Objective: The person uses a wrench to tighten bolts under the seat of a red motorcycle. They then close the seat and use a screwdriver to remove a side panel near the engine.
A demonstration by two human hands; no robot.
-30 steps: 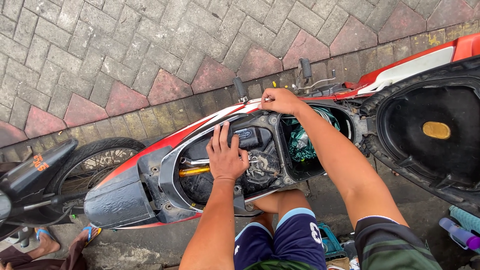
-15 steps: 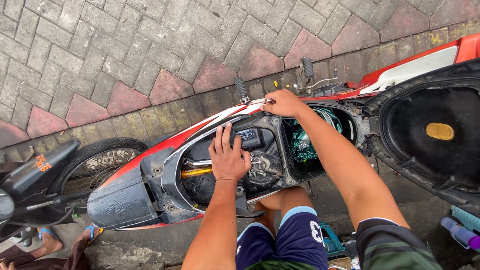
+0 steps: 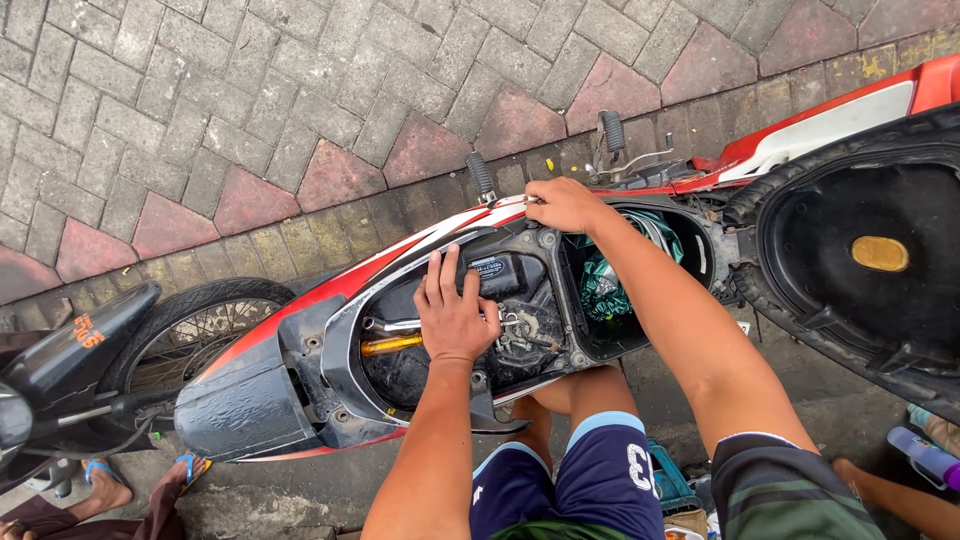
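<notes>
A red, white and grey scooter [image 3: 300, 300] stands below me with its seat [image 3: 870, 250] flipped up and its body cavity exposed. My left hand [image 3: 455, 310] lies flat, fingers spread, on the dark parts inside the opened rear section, beside a gold shock absorber [image 3: 392, 345] and a black box [image 3: 500, 270]. My right hand [image 3: 562, 205] is closed on the far rim of the frame, just above the under-seat compartment that holds green cloth [image 3: 605, 290]. My forearm crosses over that compartment.
The rear wheel [image 3: 190, 335] sits at the left, with another scooter's dark tail [image 3: 70, 360] beside it. Brick paving [image 3: 300, 110] fills the far side. Another person's sandalled feet [image 3: 110, 485] are at lower left. A purple-capped bottle [image 3: 925, 455] lies at lower right.
Both hands have stayed where they were. The view has shifted slightly, with the scooter sliding a little to the right in frame.
</notes>
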